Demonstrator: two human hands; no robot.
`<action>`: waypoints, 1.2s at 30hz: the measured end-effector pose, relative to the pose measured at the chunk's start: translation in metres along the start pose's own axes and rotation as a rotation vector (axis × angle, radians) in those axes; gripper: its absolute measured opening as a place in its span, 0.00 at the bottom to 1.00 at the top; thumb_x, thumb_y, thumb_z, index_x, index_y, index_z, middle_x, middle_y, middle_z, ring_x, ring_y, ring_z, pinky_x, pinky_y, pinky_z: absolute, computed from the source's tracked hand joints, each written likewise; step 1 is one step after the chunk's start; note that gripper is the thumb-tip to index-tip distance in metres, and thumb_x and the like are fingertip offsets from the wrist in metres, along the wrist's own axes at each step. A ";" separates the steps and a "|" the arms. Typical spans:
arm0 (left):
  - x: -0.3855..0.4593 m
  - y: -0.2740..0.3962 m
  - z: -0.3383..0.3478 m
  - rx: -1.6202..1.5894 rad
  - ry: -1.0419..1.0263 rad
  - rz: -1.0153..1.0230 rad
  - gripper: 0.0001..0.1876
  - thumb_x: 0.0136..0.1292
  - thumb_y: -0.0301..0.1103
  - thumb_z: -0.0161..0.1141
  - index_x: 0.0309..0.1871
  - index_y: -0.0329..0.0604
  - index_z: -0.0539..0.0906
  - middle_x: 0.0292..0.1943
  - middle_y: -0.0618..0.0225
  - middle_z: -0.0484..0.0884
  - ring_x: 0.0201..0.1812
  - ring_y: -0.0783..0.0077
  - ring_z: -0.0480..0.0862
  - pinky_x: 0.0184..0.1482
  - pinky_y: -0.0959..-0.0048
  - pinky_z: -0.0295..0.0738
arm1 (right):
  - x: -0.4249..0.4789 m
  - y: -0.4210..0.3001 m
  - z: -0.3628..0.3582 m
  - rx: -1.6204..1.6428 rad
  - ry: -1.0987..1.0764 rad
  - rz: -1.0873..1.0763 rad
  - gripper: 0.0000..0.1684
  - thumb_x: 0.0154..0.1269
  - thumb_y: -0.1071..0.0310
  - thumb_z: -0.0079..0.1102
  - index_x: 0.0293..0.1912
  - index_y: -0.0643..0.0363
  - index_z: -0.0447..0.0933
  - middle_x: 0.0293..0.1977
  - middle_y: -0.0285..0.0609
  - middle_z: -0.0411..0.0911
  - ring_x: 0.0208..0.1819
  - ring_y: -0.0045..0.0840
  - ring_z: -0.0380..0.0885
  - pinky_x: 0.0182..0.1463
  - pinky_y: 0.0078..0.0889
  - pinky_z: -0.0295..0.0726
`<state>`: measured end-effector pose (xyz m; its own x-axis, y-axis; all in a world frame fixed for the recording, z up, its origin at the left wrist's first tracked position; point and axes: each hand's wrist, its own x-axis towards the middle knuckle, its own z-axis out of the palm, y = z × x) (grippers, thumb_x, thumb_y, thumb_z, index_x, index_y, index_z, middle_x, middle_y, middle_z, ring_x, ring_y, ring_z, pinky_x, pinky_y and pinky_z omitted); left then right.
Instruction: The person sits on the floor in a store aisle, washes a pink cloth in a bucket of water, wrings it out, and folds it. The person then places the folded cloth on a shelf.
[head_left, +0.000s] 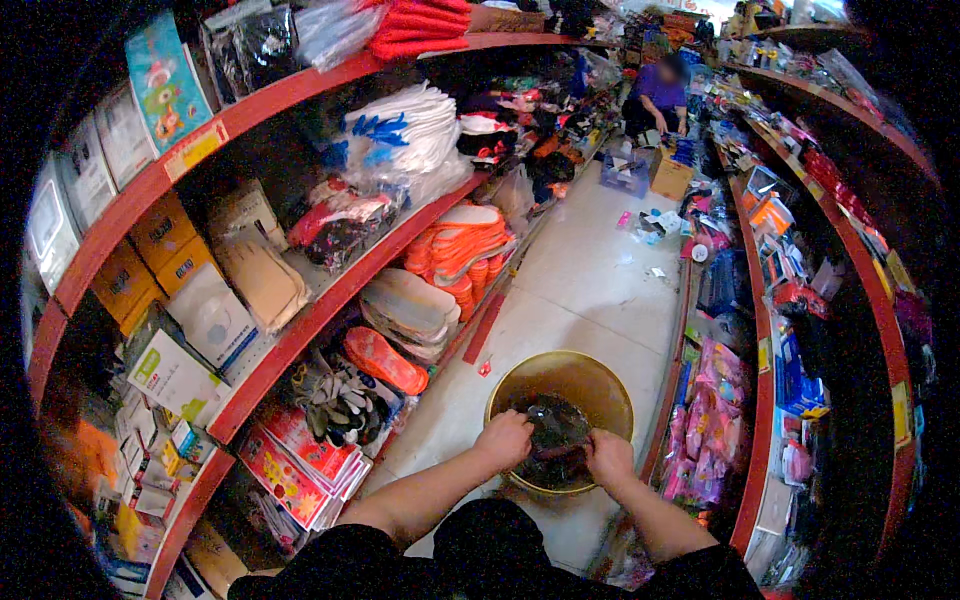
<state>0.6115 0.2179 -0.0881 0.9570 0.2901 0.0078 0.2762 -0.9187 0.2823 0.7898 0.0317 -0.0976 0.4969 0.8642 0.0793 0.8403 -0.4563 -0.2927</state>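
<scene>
In front of me on the aisle floor stands a round gold-coloured tub (592, 379), deep-walled and seen from above. My left hand (507, 439) is at its left side, and my right hand (610, 459) at its right side. Between them, over the tub, stretches a dark glossy sheet, perhaps plastic film or a wet cloth (559, 429). The fingers of both hands are closed on its edges. It is blurred, and what lies beneath it in the tub cannot be made out.
Shelves with red edges (277, 360) line both sides. On the left are orange insoles (386, 360), white gloves (405, 139) and red printed packets (292, 469). Pink packaged goods (705, 427) sit low right. Further along, a person (658, 97) crouches behind a cardboard box (670, 174) and blue crate (624, 176).
</scene>
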 end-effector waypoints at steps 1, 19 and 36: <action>0.000 -0.001 0.001 0.009 0.003 0.022 0.11 0.58 0.36 0.59 0.39 0.40 0.84 0.40 0.56 0.81 0.46 0.55 0.80 0.50 0.57 0.77 | -0.001 0.000 0.001 -0.009 0.005 0.023 0.09 0.62 0.62 0.62 0.37 0.56 0.78 0.36 0.50 0.82 0.41 0.47 0.81 0.44 0.51 0.79; 0.032 0.136 -0.030 0.101 -0.144 -0.028 0.12 0.62 0.35 0.58 0.42 0.42 0.88 0.43 0.58 0.88 0.46 0.55 0.87 0.44 0.53 0.82 | 0.002 0.041 0.043 -0.011 0.050 0.084 0.09 0.61 0.61 0.56 0.37 0.53 0.82 0.33 0.50 0.84 0.36 0.48 0.83 0.40 0.52 0.80; 0.002 0.105 -0.005 0.174 -0.118 0.016 0.11 0.59 0.34 0.59 0.42 0.42 0.87 0.43 0.57 0.85 0.49 0.55 0.83 0.47 0.55 0.80 | -0.003 -0.001 0.005 -0.005 0.071 0.057 0.09 0.59 0.61 0.64 0.37 0.54 0.81 0.33 0.48 0.83 0.37 0.47 0.82 0.43 0.50 0.80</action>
<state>0.6421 0.1233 -0.0537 0.9623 0.2511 -0.1042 0.2623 -0.9584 0.1130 0.7862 0.0307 -0.1021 0.5580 0.8196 0.1303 0.8111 -0.5055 -0.2942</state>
